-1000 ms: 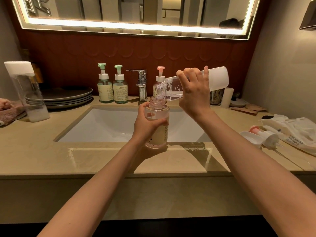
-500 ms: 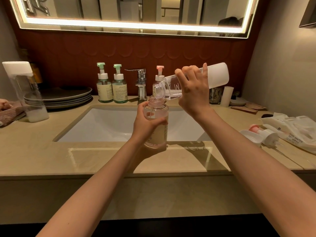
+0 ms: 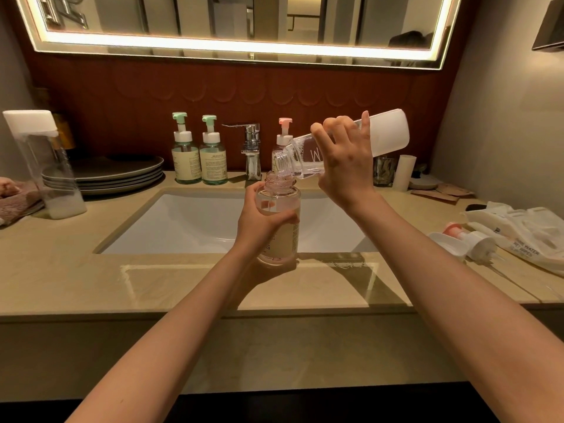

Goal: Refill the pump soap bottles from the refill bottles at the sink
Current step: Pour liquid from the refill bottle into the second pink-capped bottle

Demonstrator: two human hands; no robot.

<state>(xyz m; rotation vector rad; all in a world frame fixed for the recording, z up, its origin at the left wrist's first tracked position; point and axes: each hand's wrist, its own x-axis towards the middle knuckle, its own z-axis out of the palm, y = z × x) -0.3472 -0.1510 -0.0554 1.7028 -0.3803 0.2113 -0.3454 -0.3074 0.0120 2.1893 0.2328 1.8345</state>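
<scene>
- two bare hands meet at the front edge of the sink (image 3: 189, 221): the left hand (image 3: 259, 221) wraps fingers and thumb round an uncapped soap bottle (image 3: 282, 236), held upright with its base at the counter (image 3: 91, 279) in front of the basin.
- the right hand (image 3: 345, 166) grips a clear refill bottle (image 3: 387, 132) with curled fingers, white end raised to the right, open threaded neck tipped down just above the soap bottle's mouth; whether the two necks touch cannot be told.
- a pump head (image 3: 467, 238) with a pink top lies on its side on the counter to the right, beside a white wipes pack (image 3: 525, 236).
- two green-topped pump bottles (image 3: 185, 160) stand left of the faucet (image 3: 251, 148), a pink-topped pump bottle (image 3: 282, 138) right of it.
- stacked dark plates (image 3: 119, 172) and a tall clear container (image 3: 45, 166) with a white lid sit at far left.
</scene>
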